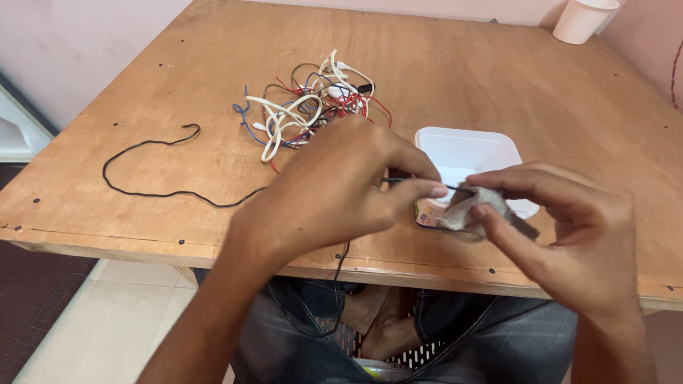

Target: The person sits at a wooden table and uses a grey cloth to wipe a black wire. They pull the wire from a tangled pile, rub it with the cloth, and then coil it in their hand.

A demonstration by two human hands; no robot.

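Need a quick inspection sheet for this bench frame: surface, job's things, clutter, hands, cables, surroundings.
Surface: bare wooden table, screw heads along its edges.
Job's things: thin black wire running across the table to the hands; small grey cloth folded round its end.
Clutter: white tray behind the hands; white cup at the far right corner.
Hands: left hand pinches the wire; right hand pinches the cloth.
Cables: tangled pile of white, red, blue and dark wires mid-table.
Surroundings: pale pink wall, tiled floor, person's knees under the table.
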